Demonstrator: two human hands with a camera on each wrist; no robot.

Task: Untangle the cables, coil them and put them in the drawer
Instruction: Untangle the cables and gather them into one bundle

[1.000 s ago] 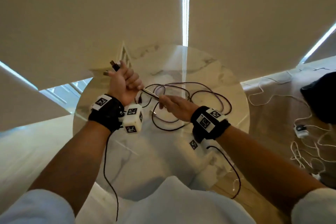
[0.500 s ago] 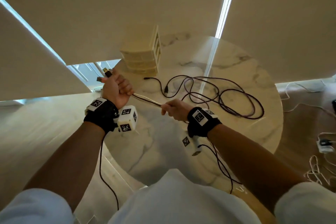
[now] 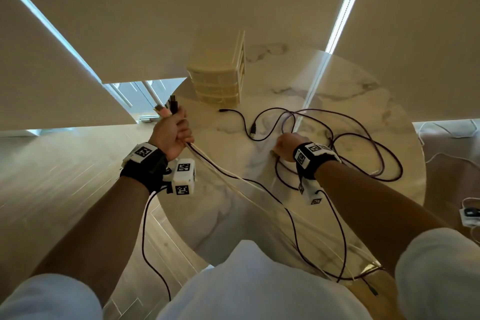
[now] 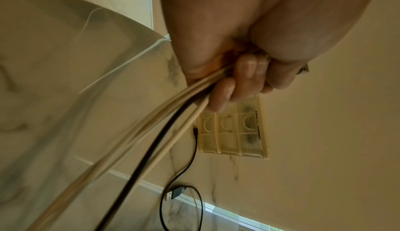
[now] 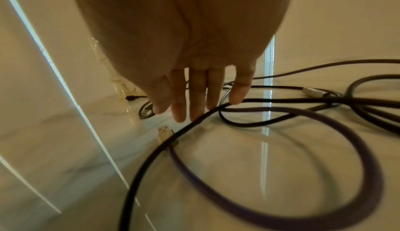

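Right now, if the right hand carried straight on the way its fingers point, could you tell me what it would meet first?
Most likely the dark cable on the marble table: the open right hand has its fingertips right at that strand. Whether they already touch it is unclear.

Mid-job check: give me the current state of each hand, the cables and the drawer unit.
Left hand: grips a bundle of white and black cables, plugs upward.
Right hand: fingers straight, reaching into the loose cables.
Dark purple braided cable: loose loops on the marble table.
Small cream plastic drawer unit: drawers look closed.
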